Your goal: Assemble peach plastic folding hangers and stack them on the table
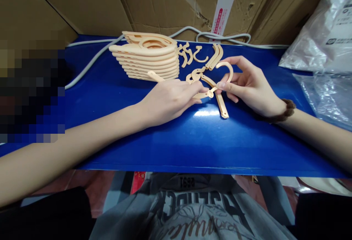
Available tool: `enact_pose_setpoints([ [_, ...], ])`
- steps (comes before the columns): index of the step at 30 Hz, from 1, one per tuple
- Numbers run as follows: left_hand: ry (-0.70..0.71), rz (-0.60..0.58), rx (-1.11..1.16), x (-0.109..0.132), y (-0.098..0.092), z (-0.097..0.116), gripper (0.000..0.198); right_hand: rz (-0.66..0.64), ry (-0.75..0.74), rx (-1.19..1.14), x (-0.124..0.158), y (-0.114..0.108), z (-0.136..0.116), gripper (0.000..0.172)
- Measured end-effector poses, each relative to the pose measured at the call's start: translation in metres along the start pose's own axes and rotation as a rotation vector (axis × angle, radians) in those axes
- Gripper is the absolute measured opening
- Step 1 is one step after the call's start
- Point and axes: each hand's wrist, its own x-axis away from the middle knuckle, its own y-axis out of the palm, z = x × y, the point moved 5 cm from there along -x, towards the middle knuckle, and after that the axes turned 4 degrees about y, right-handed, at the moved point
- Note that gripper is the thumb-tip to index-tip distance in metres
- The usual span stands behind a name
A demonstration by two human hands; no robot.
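My left hand [176, 97] is closed around a cream plastic hanger arm [156, 76], whose far end sticks out behind the knuckles. Between finger and thumb, my right hand [244, 82] pinches a cream hanger hook [228, 70]. The hook's lower end touches the arm's tip, near a round joint [210, 93]. Under the hands lies another cream hanger arm [223, 110], partly covered by the right fingers. Loose hooks [197, 73] rest just behind the hands. My palms hide some of both held parts.
A stack of cream folded hangers [154, 58] stands at the back left. More hooks [200, 54] and curved arms [215, 56] lie behind my hands. A grey cable [95, 64] runs along the back, before cardboard boxes [165, 5]. Clear plastic bags [316, 38] sit at right on the blue table [165, 144].
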Motion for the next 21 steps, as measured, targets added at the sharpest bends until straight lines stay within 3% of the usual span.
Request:
enact_pose_setpoints([
  [11, -0.038, 0.030, -0.032, -0.0020, -0.0058, -0.0001, 0.021, -0.002, 0.001, 0.028, 0.0026, 0.0049, -0.0068, 0.050],
  [16, -0.071, -0.004, 0.008, -0.0012, -0.0028, -0.0017, 0.026, -0.033, 0.042, 0.003, 0.0034, 0.0057, -0.0062, 0.052],
  [21, -0.019, 0.022, -0.022, -0.0015, -0.0034, 0.0025, 0.029, -0.075, 0.083, -0.004, 0.0061, 0.0070, -0.0053, 0.054],
])
